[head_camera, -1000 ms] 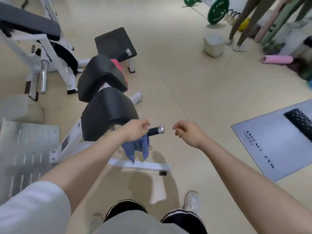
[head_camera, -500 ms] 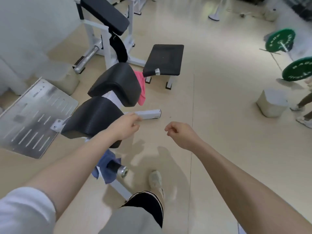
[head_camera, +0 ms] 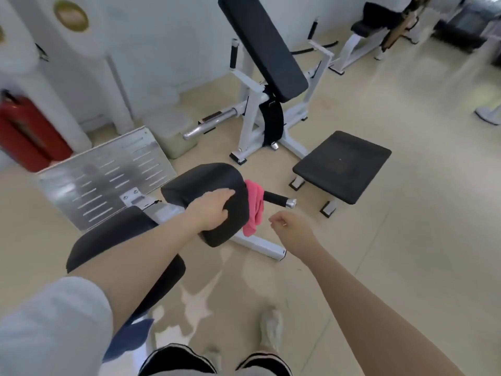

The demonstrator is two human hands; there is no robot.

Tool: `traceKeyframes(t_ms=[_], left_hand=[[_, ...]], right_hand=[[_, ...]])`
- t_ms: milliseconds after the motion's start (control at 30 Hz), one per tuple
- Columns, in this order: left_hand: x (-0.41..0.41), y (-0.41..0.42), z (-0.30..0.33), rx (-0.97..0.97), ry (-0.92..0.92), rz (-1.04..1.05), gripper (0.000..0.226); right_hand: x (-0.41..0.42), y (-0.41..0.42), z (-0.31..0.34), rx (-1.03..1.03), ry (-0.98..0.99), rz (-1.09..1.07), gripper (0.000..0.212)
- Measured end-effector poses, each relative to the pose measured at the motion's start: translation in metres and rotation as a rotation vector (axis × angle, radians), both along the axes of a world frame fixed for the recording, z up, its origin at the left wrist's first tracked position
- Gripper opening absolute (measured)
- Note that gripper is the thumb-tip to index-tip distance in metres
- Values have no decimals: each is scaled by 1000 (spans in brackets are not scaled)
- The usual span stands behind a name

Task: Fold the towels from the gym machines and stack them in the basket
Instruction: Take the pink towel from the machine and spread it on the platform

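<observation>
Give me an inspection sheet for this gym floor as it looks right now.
Surface: beige floor, glossy, with light patches near the feet.
Job's things: pink towel hangs over the machine's handle bar, beside the black pad; blue towel partly hidden behind the left arm; basket not seen.
Clutter: metal plate leaning near the wall; red extinguisher.
Hands: left hand rests on the black pad, empty; right hand loosely curled in the air, empty, apart from the pink towel.
Cables: nothing seen.
Surroundings: white incline bench, low black seat, more machines far right, blurred.
</observation>
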State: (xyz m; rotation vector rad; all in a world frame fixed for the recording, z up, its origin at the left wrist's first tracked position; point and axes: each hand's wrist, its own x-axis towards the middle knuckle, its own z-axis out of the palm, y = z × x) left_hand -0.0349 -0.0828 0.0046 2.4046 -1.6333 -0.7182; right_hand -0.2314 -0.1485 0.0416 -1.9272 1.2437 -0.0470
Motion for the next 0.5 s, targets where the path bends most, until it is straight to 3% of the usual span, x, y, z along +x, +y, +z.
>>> traceKeyframes(t_ms=[100,233,500], left_hand=[[2,-39,-21,34,-197,179,70],[3,-75,-52,149,-179,423,83],[-5,-98,-85,223,-409,539,75]], right_hand=[[28,-59,-26,-25,73,181,29],[63,-131,-56,-13,146,330,30],[121,-211,-115,20,209,751,21]])
